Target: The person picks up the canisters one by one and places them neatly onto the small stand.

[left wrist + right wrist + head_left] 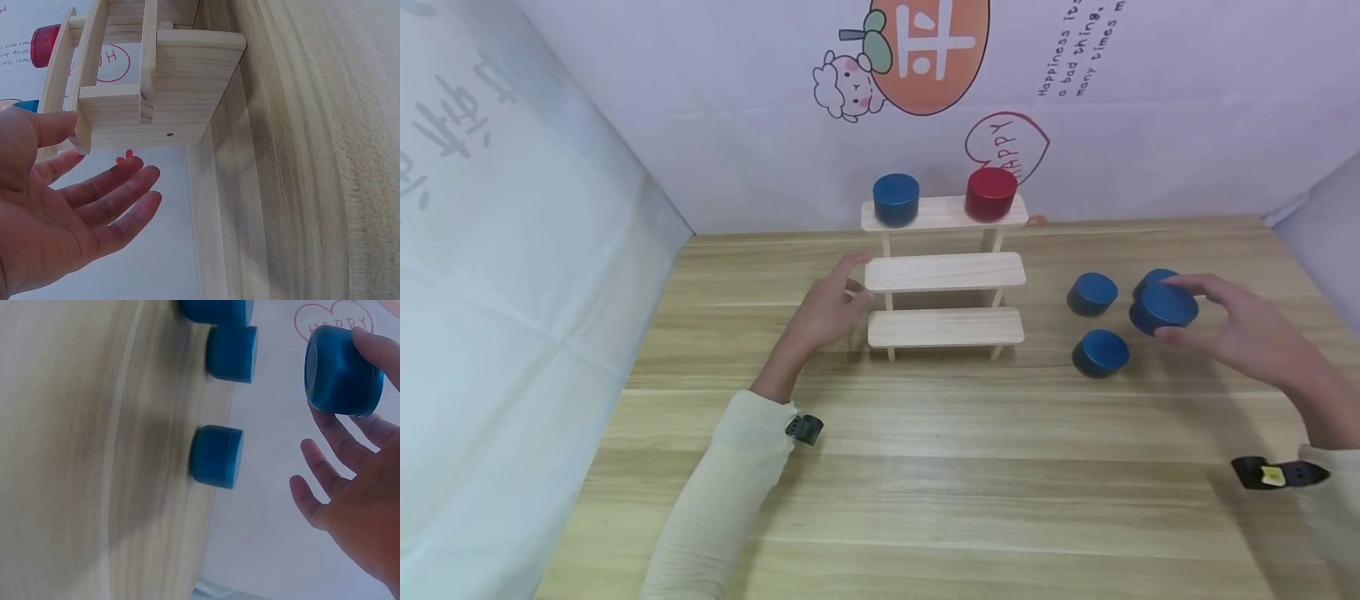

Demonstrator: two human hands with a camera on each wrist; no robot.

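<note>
A small three-tier wooden shelf stands on the table. My left hand is at its left side, pinching the end of the middle board between thumb and index finger; the other fingers are spread loosely. My right hand holds a round blue tin by its sides, raised off the table. Below and beside it, three more blue tins sit on the wood: one nearer me, one to the left and one partly hidden behind. On the top tier are a blue tin and a red tin.
A white printed cloth hangs behind the shelf, and another white sheet runs along the left. The wood-grain table extends toward me in front of the shelf. Black straps are around both wrists.
</note>
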